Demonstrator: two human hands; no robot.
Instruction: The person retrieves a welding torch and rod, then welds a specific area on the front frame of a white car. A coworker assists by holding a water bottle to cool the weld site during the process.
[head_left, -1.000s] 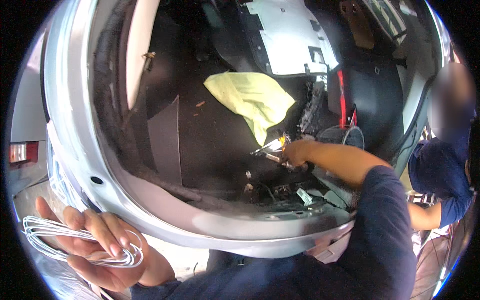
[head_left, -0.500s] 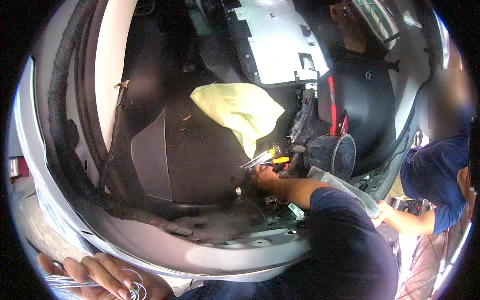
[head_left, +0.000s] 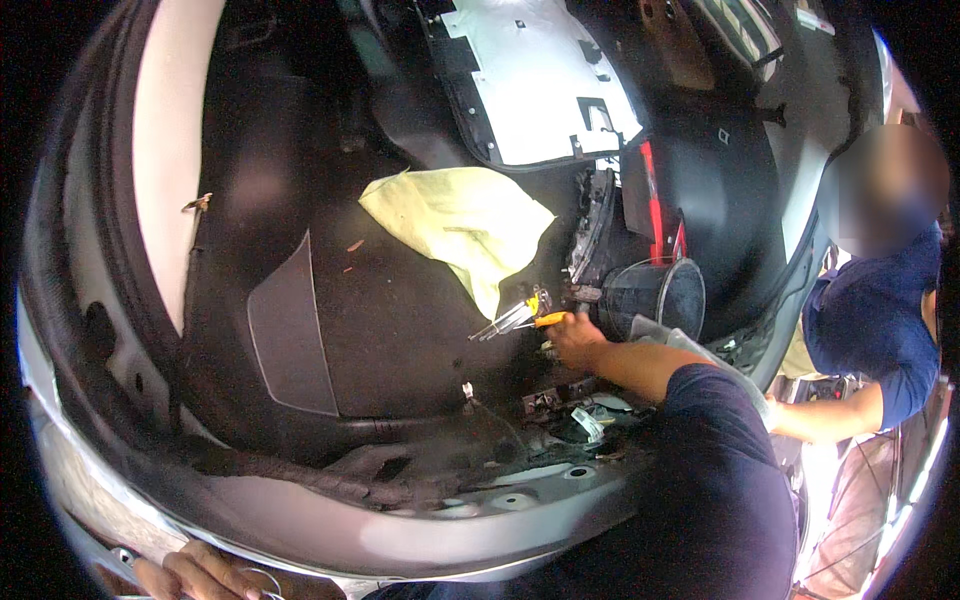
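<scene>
In the car's dark cargo area, my right hand [head_left: 580, 346] reaches down beside the handle end of an orange-handled screwdriver [head_left: 550, 320]. Its fingers are partly hidden by the back of the hand, so their grip cannot be made out. Left of it lie several silver tools [head_left: 508, 322] with yellow ends, just under the tip of a pale yellow cloth [head_left: 465, 215]. At the lower left, outside the bumper, my left hand [head_left: 205, 575] is closed around thin silver wires with looped ends [head_left: 268, 582], partly cut off by the picture's edge.
A dark round container [head_left: 672, 300] stands right of my right hand, with a red bar [head_left: 652, 200] behind it. Another person [head_left: 870, 320] on the right holds a clear plastic sheet or bag [head_left: 735, 375]. A white-backed panel [head_left: 545, 80] lies further in; the rear sill [head_left: 450, 530] curves in front.
My right hand has moved right, from the silver tools toward the container, past the screwdriver's handle. My left hand has sunk lower in view. The whole view has shifted slightly.
</scene>
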